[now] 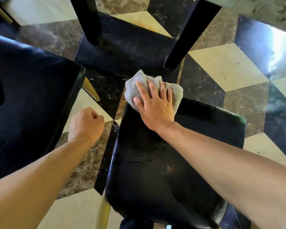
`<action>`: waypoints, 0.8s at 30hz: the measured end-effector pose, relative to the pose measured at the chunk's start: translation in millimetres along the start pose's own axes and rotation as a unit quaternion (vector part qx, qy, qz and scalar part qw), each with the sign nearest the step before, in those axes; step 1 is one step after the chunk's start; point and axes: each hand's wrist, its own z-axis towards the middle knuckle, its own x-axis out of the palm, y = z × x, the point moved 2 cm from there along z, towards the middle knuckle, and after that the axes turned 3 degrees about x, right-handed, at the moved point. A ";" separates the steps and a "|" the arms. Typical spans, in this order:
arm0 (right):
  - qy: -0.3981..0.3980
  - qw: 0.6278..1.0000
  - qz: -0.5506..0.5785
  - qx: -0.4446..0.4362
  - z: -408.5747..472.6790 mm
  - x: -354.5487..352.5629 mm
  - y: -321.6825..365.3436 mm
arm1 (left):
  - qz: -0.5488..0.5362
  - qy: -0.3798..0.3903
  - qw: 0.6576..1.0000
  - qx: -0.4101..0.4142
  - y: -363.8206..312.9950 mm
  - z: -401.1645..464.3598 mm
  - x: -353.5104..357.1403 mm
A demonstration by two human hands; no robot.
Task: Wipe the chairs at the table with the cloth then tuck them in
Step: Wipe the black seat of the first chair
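The grey cloth (132, 87) is pressed under the flat, spread right hand (155, 108) at the far edge of the black chair seat (147, 171), partly overhanging it. The left hand (86, 124) is held fisted and empty, left of the seat. If pushed further, the cloth could be slid off onto the floor (221, 68).

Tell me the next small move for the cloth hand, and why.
Probably sweep the cloth back toward you across the seat. The right hand presses it flat at the seat's far edge, part overhanging, and pale specks show near the seat's middle. The left hand is curled, holding nothing.
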 end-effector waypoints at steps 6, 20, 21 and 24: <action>0.055 0.962 -0.053 -0.264 -114.6 29.5 3.4 | 0.009 -0.013 1.000 -0.007 0.7 0.3 -7.4; 0.030 0.972 -0.085 -0.216 -64.0 28.9 57.1 | 0.013 0.007 1.000 -0.005 15.6 -22.5 -17.8; 0.022 0.972 -0.073 -0.224 -76.9 35.4 62.0 | 0.015 0.012 1.000 -0.002 17.2 -25.0 -19.8; 0.022 0.948 -0.026 -0.317 -132.5 55.8 64.3 | 0.017 0.038 0.999 0.009 21.5 -33.7 -26.3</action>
